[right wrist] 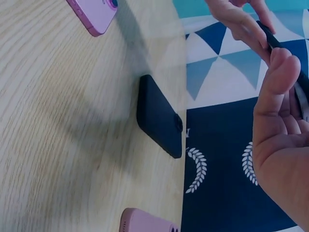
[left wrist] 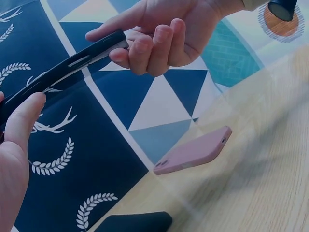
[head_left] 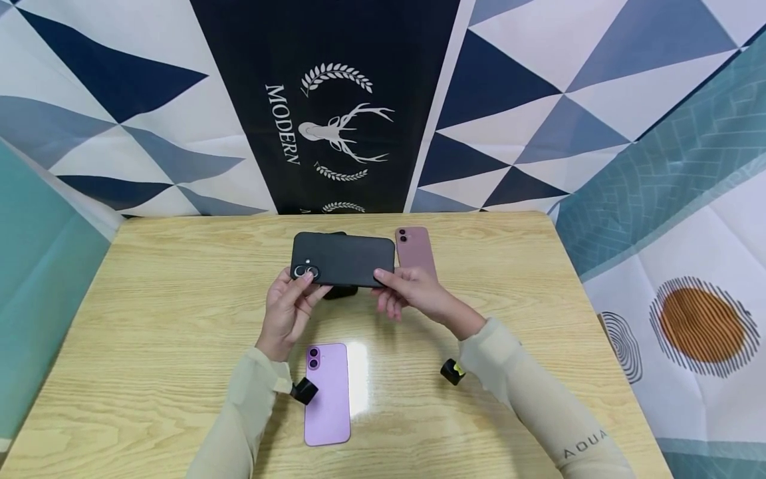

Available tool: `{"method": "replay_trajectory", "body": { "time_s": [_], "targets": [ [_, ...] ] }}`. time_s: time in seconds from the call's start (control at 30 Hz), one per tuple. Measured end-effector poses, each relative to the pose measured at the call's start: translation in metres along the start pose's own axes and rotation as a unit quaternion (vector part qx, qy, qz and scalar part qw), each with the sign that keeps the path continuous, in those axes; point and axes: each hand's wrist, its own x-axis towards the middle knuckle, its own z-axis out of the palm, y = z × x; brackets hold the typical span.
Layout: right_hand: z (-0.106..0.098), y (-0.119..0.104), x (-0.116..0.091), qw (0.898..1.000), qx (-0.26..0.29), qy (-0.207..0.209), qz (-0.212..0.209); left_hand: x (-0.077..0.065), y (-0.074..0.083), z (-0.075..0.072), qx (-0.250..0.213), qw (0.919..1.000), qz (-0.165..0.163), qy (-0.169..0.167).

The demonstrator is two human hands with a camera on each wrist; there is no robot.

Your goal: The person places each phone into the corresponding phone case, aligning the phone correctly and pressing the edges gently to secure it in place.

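Observation:
Both hands hold a black phone (head_left: 353, 259) lengthwise above the far part of the table, its back and twin cameras facing up. My left hand (head_left: 288, 307) pinches the end with the cameras, thumb over the lenses. At the opposite end, my right hand (head_left: 413, 291) grips the near corner with its thumb on top. In the left wrist view the held phone (left wrist: 67, 70) shows edge-on, tilted. Beneath it another black phone (right wrist: 159, 118) lies on the table, mostly hidden in the head view.
A pink phone (head_left: 417, 251) lies by the far edge, to the right of the held one. Close to my left forearm is a purple phone (head_left: 328, 406), lying camera side up on the wooden table (head_left: 179, 319). Patterned cloth (head_left: 353, 120) hangs behind the table.

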Motion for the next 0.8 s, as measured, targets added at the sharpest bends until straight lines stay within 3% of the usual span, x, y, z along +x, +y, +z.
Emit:
{"method": "replay_trajectory", "body": {
  "time_s": [0.37, 0.8],
  "targets": [
    [0.01, -0.01, -0.001, 0.999, -0.018, 0.037, -0.018, -0.003, 0.0, 0.004, -0.024, 0.9992, 0.028, -0.014],
    [0.014, -0.009, 0.001, 0.999, 0.014, 0.028, -0.028, -0.004, 0.002, 0.008, -0.028, 0.9986, 0.043, -0.01]
  ]
}}
